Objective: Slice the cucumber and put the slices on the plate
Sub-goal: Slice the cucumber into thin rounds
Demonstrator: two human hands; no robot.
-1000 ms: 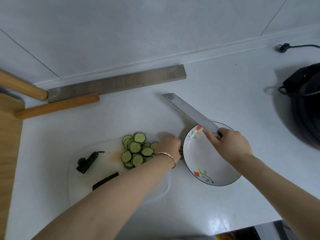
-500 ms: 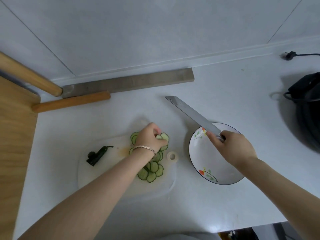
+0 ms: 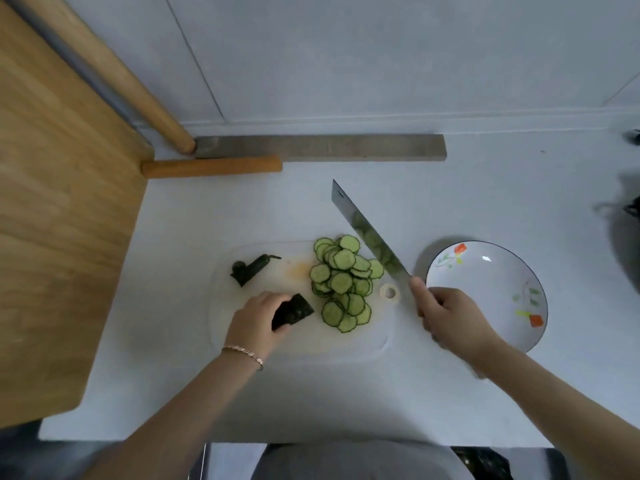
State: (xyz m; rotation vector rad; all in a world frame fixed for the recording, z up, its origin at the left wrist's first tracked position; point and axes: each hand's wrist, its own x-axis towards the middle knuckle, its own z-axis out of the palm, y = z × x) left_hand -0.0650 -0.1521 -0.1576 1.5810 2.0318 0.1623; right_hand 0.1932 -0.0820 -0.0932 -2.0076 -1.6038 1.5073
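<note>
Head view shows the white table (image 3: 346, 393) filling most of the frame, with a wooden board (image 3: 52, 237) along the left edge. A pale cutting board (image 3: 346, 344) lies at centre and the flowered plate (image 3: 485, 289) sits to its right, apart from it. The plate still carries no cucumber, so the second half of the task has not begun. The knife (image 3: 367, 233) has shifted: half a second ago it slanted over the plate's upper left rim, and now it has come left, off the plate. Its blade runs from the upper middle down toward the board's right edge, close beside the slices. The right hand (image 3: 446, 315) sits between board and plate, its grip wrapped round the handle. The left hand (image 3: 258, 320) has left the pile it was touching and moved to the board's lower left. There its grip curls round a dark cucumber end piece (image 3: 294, 311). The slices (image 3: 343, 282) lie fanned in a loose overlapping heap on the right half of the board, touched by neither hand. A dark stem scrap (image 3: 251, 268) rests alone at the board's upper left. Judging by this, either the end piece gets a last cut or is set aside. After that the blade looks well placed to gather the heap for the plate.
</note>
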